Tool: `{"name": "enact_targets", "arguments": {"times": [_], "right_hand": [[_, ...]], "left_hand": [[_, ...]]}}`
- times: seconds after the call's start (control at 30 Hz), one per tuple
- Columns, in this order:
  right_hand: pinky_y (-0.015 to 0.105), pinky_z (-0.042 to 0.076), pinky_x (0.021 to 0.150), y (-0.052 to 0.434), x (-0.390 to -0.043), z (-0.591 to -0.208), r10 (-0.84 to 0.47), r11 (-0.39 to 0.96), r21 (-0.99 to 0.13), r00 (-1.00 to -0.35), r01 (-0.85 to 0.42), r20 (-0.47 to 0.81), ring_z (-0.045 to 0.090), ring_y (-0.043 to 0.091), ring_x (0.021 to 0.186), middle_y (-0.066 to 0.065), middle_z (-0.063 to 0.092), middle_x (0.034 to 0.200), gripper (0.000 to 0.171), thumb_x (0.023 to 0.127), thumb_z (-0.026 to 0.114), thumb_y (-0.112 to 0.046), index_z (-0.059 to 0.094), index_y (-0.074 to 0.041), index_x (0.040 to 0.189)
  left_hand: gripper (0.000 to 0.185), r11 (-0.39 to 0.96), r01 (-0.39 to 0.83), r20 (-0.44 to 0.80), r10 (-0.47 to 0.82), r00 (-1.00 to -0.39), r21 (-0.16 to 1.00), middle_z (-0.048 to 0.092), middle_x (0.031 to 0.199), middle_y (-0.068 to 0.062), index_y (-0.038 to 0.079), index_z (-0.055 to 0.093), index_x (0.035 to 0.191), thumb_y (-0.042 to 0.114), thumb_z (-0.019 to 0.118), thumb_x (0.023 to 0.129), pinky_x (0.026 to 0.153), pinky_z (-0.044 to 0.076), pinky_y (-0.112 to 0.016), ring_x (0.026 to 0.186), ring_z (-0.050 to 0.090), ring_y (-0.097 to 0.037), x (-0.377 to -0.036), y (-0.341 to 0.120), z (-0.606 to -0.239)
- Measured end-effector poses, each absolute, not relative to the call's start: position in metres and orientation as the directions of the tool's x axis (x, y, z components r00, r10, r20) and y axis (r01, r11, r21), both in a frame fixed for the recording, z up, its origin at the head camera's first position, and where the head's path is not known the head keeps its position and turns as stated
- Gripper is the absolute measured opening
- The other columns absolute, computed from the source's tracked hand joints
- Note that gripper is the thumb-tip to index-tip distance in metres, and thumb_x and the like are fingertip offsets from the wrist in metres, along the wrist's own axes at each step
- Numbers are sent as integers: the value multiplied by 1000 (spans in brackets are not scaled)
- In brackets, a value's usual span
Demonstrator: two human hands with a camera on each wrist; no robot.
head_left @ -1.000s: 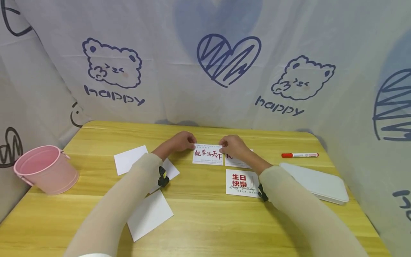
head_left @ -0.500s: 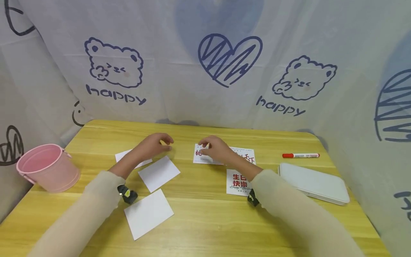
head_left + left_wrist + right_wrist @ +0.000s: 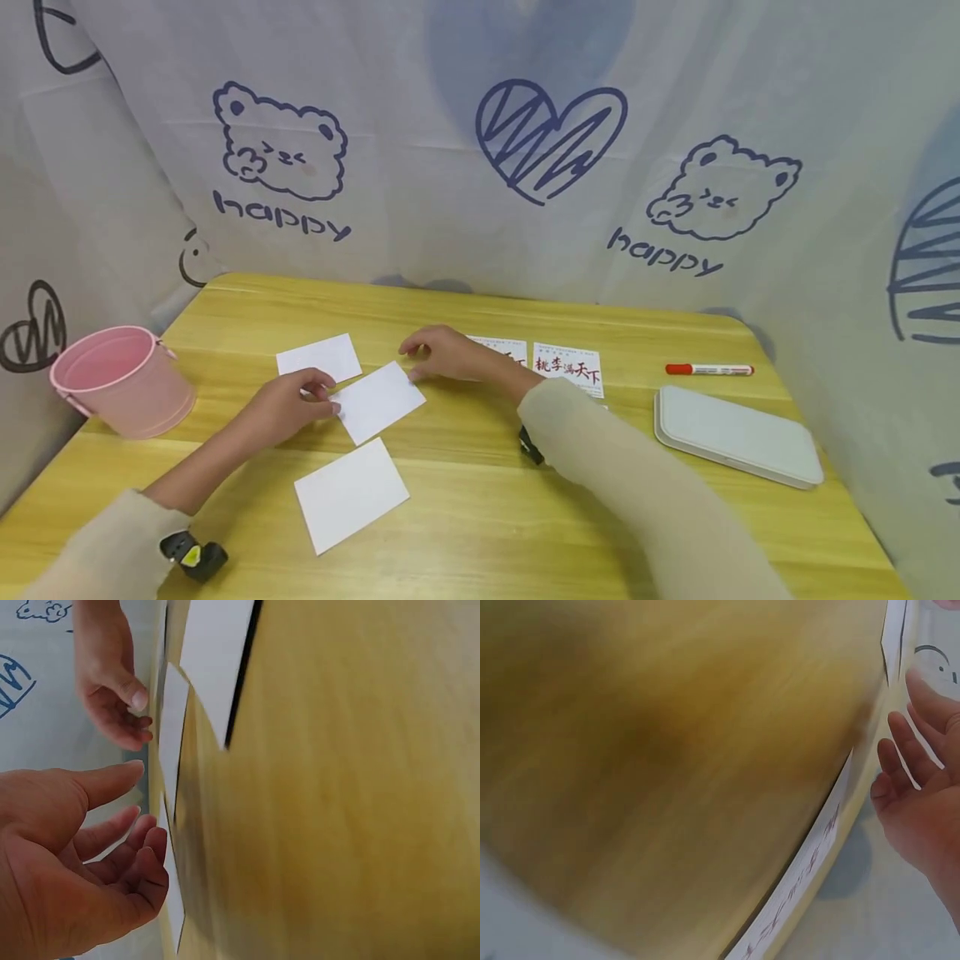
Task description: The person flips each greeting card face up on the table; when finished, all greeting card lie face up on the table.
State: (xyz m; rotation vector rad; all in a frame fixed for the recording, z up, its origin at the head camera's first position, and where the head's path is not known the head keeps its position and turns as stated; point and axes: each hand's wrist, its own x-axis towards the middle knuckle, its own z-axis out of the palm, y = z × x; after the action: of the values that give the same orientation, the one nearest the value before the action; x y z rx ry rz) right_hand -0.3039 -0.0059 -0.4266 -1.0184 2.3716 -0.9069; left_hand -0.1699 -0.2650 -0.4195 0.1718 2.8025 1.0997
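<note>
Far left: pink bucket [image 3: 120, 382] upright on the wooden table [image 3: 480, 517], near its left edge; what shows of the inside looks bare pink, bottom not visible. Next, left hand [image 3: 288, 406] lies low on the table, fingertips at the left edge of the middle blank card [image 3: 377, 401]; the left wrist view shows its fingers loosely extended, thumb apart, nothing pinched. Whether the tips actually touch the card I can't tell. That card sits tilted, between both hands. Another blank card [image 3: 318, 357] lies just behind the left hand, a third blank card [image 3: 351, 494] in front, nearer the person, apart from both hands. Right hand [image 3: 442, 354] reaches across to the card's far right corner, fingers relaxed and slightly bent, holding nothing; contact with the corner not clear either. The hands are apart, one on each side of the card. Behind the right wrist a printed card [image 3: 504, 350] is partly hidden; beside it a second printed card [image 3: 567, 368] with red and black characters lies flat in full view. Right of those: a shut white flat case [image 3: 737, 436], contents not visible, and a red-capped marker [image 3: 708, 369] lying just behind it.
</note>
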Motion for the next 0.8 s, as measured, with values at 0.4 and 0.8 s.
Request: {"name": "enact_targets", "arguments": {"times": [0.4, 0.8], "right_hand": [[31, 43, 102, -23, -310, -431, -775, 574, -592, -609, -566, -170, 51, 18, 119, 5, 58, 130, 44, 91, 76, -24, 65, -14, 132], [32, 40, 102, -27, -307, -429, -752, 614, -553, -630, -564, -192, 45, 19, 119, 4, 54, 126, 39, 91, 77, -26, 66, -17, 127]], "left_hand": [[37, 742, 33, -100, 134, -986, 669, 60, 98, -6, 1, 63, 117, 23, 75, 90, 80, 43, -36, 89, 54, -21, -167, -262, -434], [39, 732, 26, -104, 132, -986, 681, 59, 97, -6, 1, 63, 116, 25, 77, 89, 77, 42, -32, 86, 51, -18, -166, -262, -436]]}}
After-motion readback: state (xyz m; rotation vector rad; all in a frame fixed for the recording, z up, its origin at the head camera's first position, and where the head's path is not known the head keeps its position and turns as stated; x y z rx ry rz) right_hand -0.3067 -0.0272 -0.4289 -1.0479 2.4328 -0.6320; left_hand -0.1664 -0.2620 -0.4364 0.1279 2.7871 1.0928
